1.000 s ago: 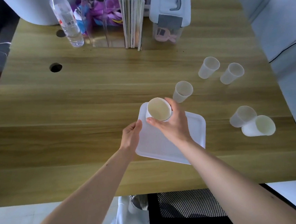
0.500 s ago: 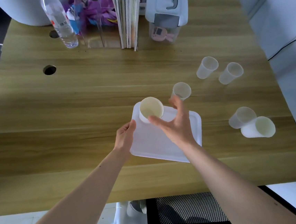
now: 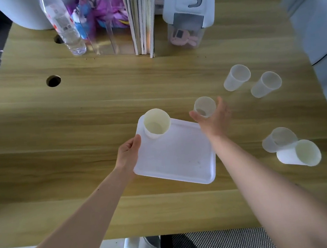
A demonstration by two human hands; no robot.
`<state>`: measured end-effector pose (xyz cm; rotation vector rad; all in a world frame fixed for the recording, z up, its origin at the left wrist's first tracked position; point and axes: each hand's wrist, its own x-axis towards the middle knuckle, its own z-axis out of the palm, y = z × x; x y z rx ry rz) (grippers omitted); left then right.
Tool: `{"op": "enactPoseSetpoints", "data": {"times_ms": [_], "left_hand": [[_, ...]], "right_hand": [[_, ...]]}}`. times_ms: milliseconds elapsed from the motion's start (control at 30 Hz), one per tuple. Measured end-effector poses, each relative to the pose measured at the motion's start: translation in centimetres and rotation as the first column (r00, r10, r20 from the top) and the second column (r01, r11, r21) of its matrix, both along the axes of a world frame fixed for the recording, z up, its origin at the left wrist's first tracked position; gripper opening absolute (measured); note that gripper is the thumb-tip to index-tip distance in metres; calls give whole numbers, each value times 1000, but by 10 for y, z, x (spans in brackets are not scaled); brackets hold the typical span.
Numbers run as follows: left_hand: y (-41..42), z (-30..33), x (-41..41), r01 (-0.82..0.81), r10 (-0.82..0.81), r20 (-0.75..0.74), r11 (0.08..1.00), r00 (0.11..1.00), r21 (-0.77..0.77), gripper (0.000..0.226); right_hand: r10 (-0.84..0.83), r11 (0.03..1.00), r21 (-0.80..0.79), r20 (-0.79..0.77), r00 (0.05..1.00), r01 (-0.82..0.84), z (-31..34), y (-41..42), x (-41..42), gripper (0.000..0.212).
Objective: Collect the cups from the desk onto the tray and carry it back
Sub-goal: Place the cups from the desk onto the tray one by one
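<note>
Six cups [image 3: 156, 122], one tray [image 3: 179, 160], one bottle [image 3: 63, 23]

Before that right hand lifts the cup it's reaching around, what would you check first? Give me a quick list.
1. Right hand wrapped round the clear plastic cup just beyond the tray: cannot tell; fingers curl around it, firm contact unclear.
2. Left hand steadying the white rectangular plastic tray: ok, grip on its left edge.
3. Free room on the tray: ok, only the cream opaque cup stands in its far left corner.
4. That cup upright: ok.
5. Cups left on the wooden desk: not ok, four more at the right, besides the one being reached for.
6. Tray supported: cannot tell whether it rests flat.
</note>
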<state>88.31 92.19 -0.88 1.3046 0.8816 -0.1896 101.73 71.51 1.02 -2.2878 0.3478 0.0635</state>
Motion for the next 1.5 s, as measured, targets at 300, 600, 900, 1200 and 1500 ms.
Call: {"op": "enactPoseSetpoints", "data": {"times_ms": [300, 600, 900, 1200, 1500], "left_hand": [[7, -9, 8, 35, -33, -38, 998, 999, 53, 56], [1, -9, 20, 44, -40, -50, 995, 998, 92, 39], [-1, 0, 22, 66, -63, -57, 996, 996, 64, 40], [-5, 6, 17, 63, -62, -25, 997, 998, 46, 52], [-10, 10, 19, 76, -75, -29, 997, 997, 34, 69]], "right_hand": [[-41, 995, 93, -20, 999, 43, -3, -2, 7, 83], [80, 969, 232, 34, 996, -86, 38, -9, -24, 87], [205, 942, 261, 48, 978, -210, 42, -8, -63, 89], [268, 936, 226, 35, 963, -269, 45, -8, -62, 93], [303, 929, 215, 17, 953, -300, 47, -11, -57, 99]]}}
